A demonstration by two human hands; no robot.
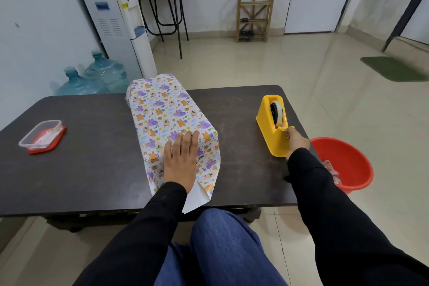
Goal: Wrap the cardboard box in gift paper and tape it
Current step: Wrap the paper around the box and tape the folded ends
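A dark table (92, 169) fills the middle of the frame. The gift paper (162, 109) is laid lengthwise down its centre, and the cardboard box is wholly hidden beneath it. The paper's far end is carried past the table's far edge, and its loose near flap, white side showing, overhangs the near edge at lower centre. Bare tabletop is left on both sides of the parcel, wider toward the left.

The left hand (180, 160) is laid flat on the near part of the paper, with fingers straight and together. The right hand (297, 139) is set at the near end of the yellow tape dispenser (271, 132), close to the table's right edge. Its fingers are curled and closed on the dispenser's cutter end; whether the tape itself is pinched cannot be told.

Counted: one dispenser with one tape roll (277, 111), one clear plastic container (41, 133) at the left, one red basin (348, 162) on the floor at right, and two water bottles (76, 83) at upper left.
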